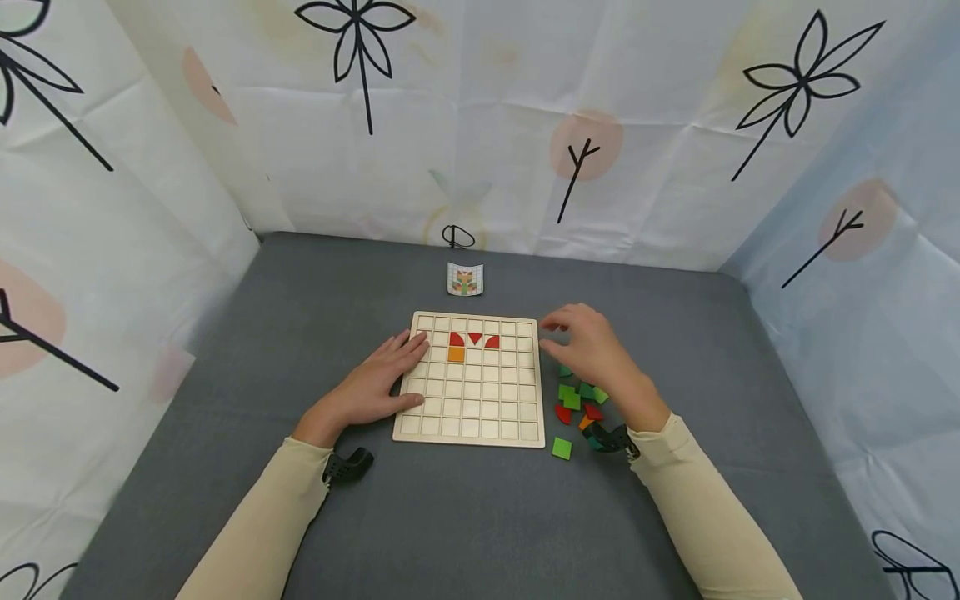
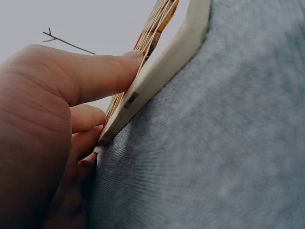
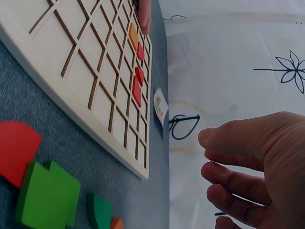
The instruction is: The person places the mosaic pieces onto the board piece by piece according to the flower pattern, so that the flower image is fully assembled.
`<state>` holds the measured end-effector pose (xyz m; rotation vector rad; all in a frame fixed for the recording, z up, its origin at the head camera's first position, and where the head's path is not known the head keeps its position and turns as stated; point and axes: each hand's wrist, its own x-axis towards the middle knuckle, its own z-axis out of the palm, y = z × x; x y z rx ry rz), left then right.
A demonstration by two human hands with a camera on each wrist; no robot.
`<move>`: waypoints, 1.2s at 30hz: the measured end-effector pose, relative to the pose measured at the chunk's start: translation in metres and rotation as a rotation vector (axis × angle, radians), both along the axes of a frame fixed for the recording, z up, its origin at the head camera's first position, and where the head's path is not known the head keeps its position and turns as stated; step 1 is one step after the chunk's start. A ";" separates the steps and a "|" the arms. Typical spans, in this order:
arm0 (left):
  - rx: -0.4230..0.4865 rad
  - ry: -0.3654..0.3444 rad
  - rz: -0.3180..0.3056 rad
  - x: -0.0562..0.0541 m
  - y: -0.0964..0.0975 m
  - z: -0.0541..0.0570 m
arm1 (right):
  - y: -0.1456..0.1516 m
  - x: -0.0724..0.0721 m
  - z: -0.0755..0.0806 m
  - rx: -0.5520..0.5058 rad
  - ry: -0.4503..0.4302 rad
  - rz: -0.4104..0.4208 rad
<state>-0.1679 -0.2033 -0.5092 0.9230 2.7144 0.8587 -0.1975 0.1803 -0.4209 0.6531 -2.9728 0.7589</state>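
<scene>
A wooden grid board (image 1: 480, 443) lies on the table; red pieces and one orange square (image 1: 456, 354) sit in its upper cells. My left hand (image 1: 378, 383) rests along the board's left edge, fingers fairly straight; in the left wrist view its thumb (image 2: 109, 71) touches the rim. Beyond the board's right edge my right hand (image 1: 588, 342) hovers with thumb and fingers apart. Nothing shows between the fingers of that hand (image 3: 257, 171) in the right wrist view. Below it lie loose pieces: a red quarter-round piece (image 1: 563, 414), green squares (image 1: 572, 401) and others partly hidden by the arm.
Behind the board a small card (image 1: 465, 280) with a coloured grid pattern lies on the grey table (image 1: 480, 517). One green square (image 1: 562, 448) lies apart, nearer the front. White printed cloth (image 1: 480, 150) hangs at the back and both sides.
</scene>
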 end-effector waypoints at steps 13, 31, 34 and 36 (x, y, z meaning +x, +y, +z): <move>0.007 -0.007 0.003 0.002 0.001 0.001 | 0.022 0.004 0.000 -0.016 -0.022 -0.037; 0.004 -0.007 0.013 0.002 0.001 0.001 | 0.043 0.004 -0.002 -0.014 -0.023 -0.075; 0.008 -0.004 0.012 0.002 0.001 0.000 | 0.047 0.004 -0.003 -0.013 -0.028 -0.083; 0.010 -0.002 0.011 0.002 0.001 -0.001 | 0.048 0.004 -0.004 -0.013 -0.034 -0.091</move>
